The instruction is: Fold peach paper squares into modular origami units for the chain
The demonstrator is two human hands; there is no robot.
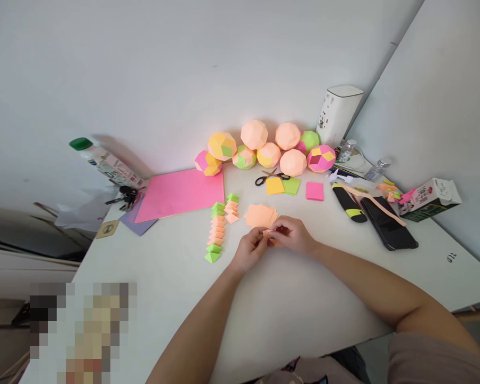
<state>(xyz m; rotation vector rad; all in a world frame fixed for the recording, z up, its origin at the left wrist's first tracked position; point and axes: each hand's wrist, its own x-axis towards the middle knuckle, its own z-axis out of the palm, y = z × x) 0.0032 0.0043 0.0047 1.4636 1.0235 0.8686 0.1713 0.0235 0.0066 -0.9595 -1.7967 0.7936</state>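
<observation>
My left hand (251, 248) and my right hand (293, 235) meet over the middle of the white table (176, 277), both pinching a small peach paper piece (269, 233) between their fingertips. Just beyond them lies a loose pile of peach paper squares (261, 215). To the left runs a row of folded peach and green paper units (220, 228). Along the wall sit several coloured paper polyhedron balls (264, 149).
A pink paper sheet (182, 193) lies at the back left beside keys (125, 196) and a green-capped bottle (104, 160). Scissors (270, 177), yellow, green and pink sticky notes, a black phone (388, 223), a highlighter (349, 204), a carton (432, 198) and a white container (338, 114) stand to the right.
</observation>
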